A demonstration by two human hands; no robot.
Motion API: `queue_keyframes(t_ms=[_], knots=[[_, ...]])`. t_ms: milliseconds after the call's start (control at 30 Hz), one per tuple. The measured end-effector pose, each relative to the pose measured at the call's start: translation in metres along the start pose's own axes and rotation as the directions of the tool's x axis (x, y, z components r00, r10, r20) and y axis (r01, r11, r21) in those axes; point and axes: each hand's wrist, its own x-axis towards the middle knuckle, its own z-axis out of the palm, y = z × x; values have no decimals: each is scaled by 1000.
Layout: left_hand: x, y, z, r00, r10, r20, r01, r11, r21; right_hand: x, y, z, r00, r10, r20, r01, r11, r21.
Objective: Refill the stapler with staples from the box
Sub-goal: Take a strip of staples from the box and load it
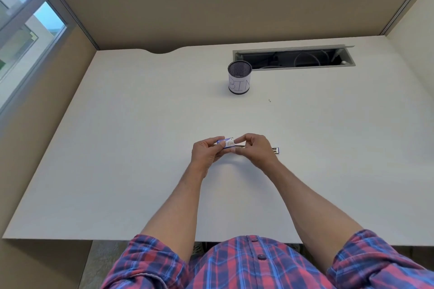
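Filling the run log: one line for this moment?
left hand holds staple box | right hand pinches its end | stapler on desk

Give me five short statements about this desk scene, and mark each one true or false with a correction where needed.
1. Both hands hold the small blue-and-white staple box. True: the left hand and the right hand pinch it from either end.
2. The black mesh cup with the white paper label lies on its side. False: it stands upright.
3. The cup's label reads "BIN". True.
4. The metal stapler stands inside the cup. False: it lies on the white desk, mostly hidden behind the hands, one end showing right of the right hand.
5. The grey cable hatch at the back of the desk is closed. False: it is open, with cables visible inside.
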Motion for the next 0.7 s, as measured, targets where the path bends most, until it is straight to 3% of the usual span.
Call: queue_keyframes(t_ms=[200,333,467,700], knots=[[-4,0,-3,996,-5,88,3,1000,18,-2,3,2,997,-81,8,81,991,-110],[-4,0,-7,988,99,120,-131,947,295,0,5,2,997,-65,45,70,988,-136],[-3,-2,-9,985,144,93,-169,726,667,-2,6,5,996,-16,82,27,991,-132],[-3,4,-5,970,160,182,-233,404,884,-7,3,6,991,-6,134,27,988,-154]])
